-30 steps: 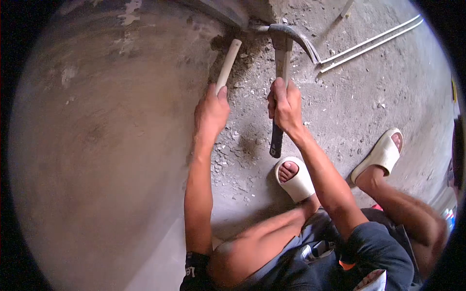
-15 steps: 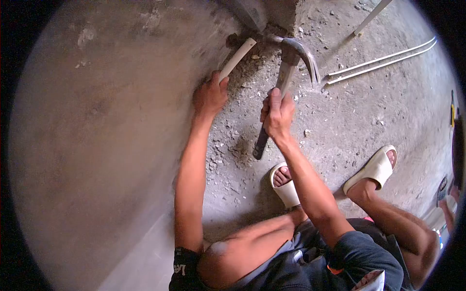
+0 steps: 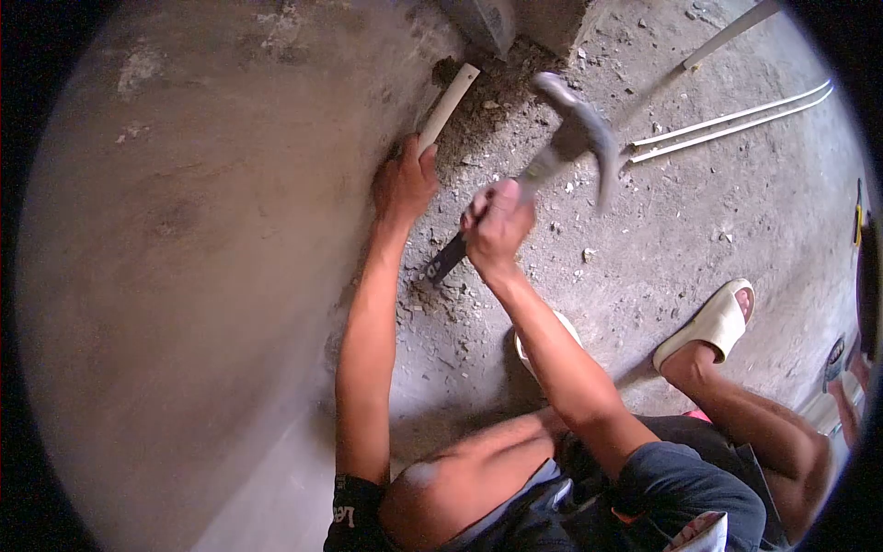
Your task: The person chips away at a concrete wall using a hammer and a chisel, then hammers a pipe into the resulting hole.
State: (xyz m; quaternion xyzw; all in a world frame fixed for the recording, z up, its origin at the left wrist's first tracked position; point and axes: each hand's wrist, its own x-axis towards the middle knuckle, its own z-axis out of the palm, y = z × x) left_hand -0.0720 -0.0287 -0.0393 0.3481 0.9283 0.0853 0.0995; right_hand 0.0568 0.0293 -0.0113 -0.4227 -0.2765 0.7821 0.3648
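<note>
My left hand [image 3: 403, 189] is closed round the lower part of a flat whitish strip [image 3: 448, 110], whose upper end has a small dark hole and points at the corner of the wall. My right hand [image 3: 499, 224] grips a claw hammer [image 3: 575, 138] by its handle. The hammer's metal head is slightly blurred and hangs above the rubble-strewn floor, apart from the strip. The dark butt of the handle points down and left.
Broken chips and dust [image 3: 451, 313] lie along the wall [image 3: 212, 230]. Two thin white strips [image 3: 727, 131] lie at the upper right, near a slanting pole [image 3: 727, 37]. My sandalled foot [image 3: 713, 327] is at the right. Part of another person shows at the right edge.
My right hand has drawn the hammer back, down and away from the wall corner, tilting it rightward. My left hand and its strip have barely shifted.
</note>
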